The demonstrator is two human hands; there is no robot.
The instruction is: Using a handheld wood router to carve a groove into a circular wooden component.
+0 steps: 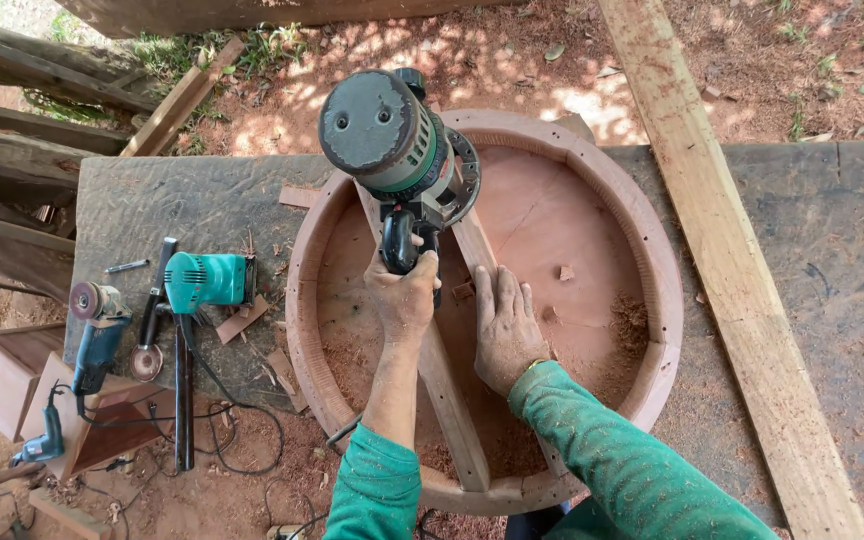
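Outdoors, on red earth scattered with sawdust and dry leaves, a dark worn board (182,210) is serving as a work table. On this board a big round wooden frame (667,300) is lying flat, with a reddish panel as its bottom and a thick curved rim. A straight wooden slat (452,410) is crossing the inside of the frame from the upper middle down to the near rim.

The left hand (402,295) is clenching the black handle of a router (397,150), a heavy power tool with a grey round top and a green band. The router is standing on the upper end of the slat, near the far rim of the frame. The right hand (505,330) is resting flat, with fingers stretched and nothing grasped, on the panel just beside the slat, to the right of it. Both arms are wearing green sleeves.

Small wood chips and a heap of sawdust (632,320) are lying on the panel near the right rim. A long pale plank (722,250) is lying across the board to the right of the frame.

To the left of the frame, a teal sander (207,280) is sitting on the board, and an angle grinder (100,330) is lying at the left edge of it. A small blue drill (44,445) is lying lower, on a wooden box. Black cables are running over the ground there.
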